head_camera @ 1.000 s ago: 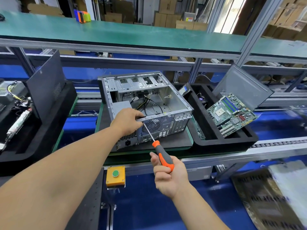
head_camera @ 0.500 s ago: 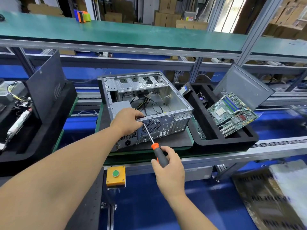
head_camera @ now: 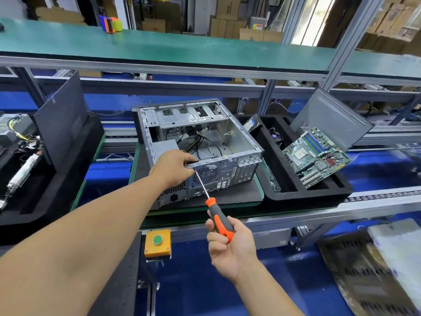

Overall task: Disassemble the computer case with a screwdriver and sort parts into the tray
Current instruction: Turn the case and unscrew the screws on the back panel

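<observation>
**Screwdriver set to the rear of the open case**

While the left hand (head_camera: 173, 168) curls over the top rear edge of the computer case (head_camera: 200, 147), fingers hooked on the metal rim, the right hand (head_camera: 230, 244) grips the orange-and-grey handle of the screwdriver (head_camera: 218, 218), with thumb and fingers wrapped around it. The shaft slants up and to the left, and its tip meets the rear panel just beside the left fingers, at the upper left corner of the fan grille (head_camera: 207, 173). The case lies on its side on a dark mat on the green worktop (head_camera: 259, 190), open side up, with loose cables visible inside.

Just right of the case sits the black foam tray (head_camera: 319, 192). A green motherboard (head_camera: 316, 156) leans tilted in its right compartment, and a grey side panel (head_camera: 330, 119) stands propped behind it. A second black tray (head_camera: 68, 179) sits at the far left with another dark panel upright in it. A yellow box with a green button (head_camera: 157, 242) is mounted on the near frame, below the case.
</observation>
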